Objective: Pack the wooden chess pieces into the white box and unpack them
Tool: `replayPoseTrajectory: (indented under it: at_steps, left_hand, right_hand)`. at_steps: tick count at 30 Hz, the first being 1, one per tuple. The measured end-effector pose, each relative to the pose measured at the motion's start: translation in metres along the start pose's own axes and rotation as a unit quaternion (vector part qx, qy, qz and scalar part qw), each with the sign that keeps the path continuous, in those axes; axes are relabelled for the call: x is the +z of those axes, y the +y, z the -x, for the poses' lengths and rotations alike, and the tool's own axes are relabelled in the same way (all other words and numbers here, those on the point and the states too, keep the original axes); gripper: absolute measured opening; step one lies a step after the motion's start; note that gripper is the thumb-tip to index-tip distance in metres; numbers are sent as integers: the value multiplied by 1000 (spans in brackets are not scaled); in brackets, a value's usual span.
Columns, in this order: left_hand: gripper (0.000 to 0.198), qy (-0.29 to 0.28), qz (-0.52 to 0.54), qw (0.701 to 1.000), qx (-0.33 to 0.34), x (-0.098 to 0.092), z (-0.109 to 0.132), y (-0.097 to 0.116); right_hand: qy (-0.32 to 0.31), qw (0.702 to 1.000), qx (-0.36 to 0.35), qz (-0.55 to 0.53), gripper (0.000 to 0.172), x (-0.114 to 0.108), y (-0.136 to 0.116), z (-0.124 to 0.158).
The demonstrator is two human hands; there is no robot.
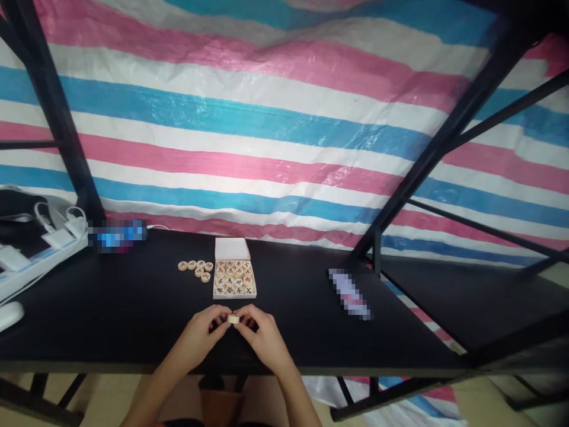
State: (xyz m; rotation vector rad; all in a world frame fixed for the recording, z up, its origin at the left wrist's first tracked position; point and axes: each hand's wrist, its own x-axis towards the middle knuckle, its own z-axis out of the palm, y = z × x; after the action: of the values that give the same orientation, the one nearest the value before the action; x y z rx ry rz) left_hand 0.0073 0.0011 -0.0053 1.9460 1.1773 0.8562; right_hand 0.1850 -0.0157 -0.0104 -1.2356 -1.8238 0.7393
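Between my two hands, just in front of the box, is a round pale xiangqi piece [233, 319], seen mostly from its side. My left hand [207, 327] pinches it from the left and my right hand [259, 329] from the right, fingertips almost meeting. Beyond them a white box [235, 296] lies with its lid [231, 249] folded back. Inside it, xiangqi pieces with red and black characters sit in rows. Left of the box, a small group of loose xiangqi pieces [199, 271] with red characters rests on the black table [133, 314].
At the left edge are a white power strip [44, 261] with plugs and cables, and a white mouse [10, 316]. A blurred blue item [120, 235] lies at the back left, a blurred pale oblong item [349, 295] at the right. Black metal posts [427, 160] and striped sheeting [249, 130] stand behind.
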Motion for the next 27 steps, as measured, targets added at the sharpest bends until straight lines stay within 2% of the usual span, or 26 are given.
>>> replayPoseTrajectory:
  at_steps: [7, 14, 17, 22, 27]
  left_hand:
    - [17, -5, -16, 999, 44, -1, 2, 0]
    - [17, -26, -9, 998, 56, 0, 1, -3]
    - [17, -19, -2, 999, 48, 1, 1, -6]
    - [17, -4, 29, 1000, 6, -1, 1, -1]
    - [33, 30, 72, 996, -45, -3, 0, 2]
  right_hand:
    - [12, 997, -6, 75, 15, 6, 4, -1]
    - [20, 998, -25, 49, 21, 7, 7, 0]
    - [24, 999, -24, 38, 24, 5, 6, 1]
    - [5, 1000, -12, 8, 15, 3, 1, 1]
    - [0, 1000, -1, -28, 27, 1, -4, 1]
